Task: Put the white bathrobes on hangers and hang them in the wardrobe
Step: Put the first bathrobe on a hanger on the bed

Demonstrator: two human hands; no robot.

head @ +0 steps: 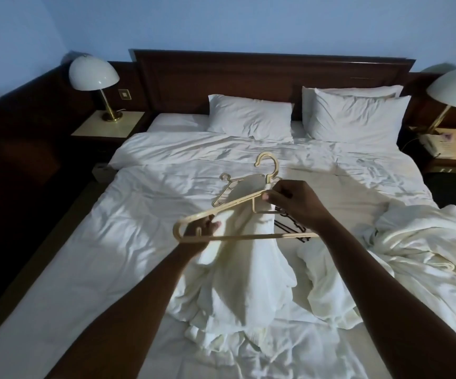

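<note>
— Where's the open room?
— Bare bed (79,269) toward 9 o'clock.
— Count?
— Two cream hangers, two lamps, three pillows.
— Hands?
— Right hand (292,202) pinches the hanger (237,203) neck; left hand (200,228) grips the white, crumpled bathrobe (237,269) mid-bed. Spare hanger (225,188) at 12.

Three pillows (250,116), two lamps (93,73), two cream hangers (237,203), two white bathrobes (237,258).

Over the bed (84,269), the right hand (292,203) pinches a cream hanger (237,202) at its neck while the left hand (200,227) grips a white bathrobe (235,283) at the hanger's left end.
</note>
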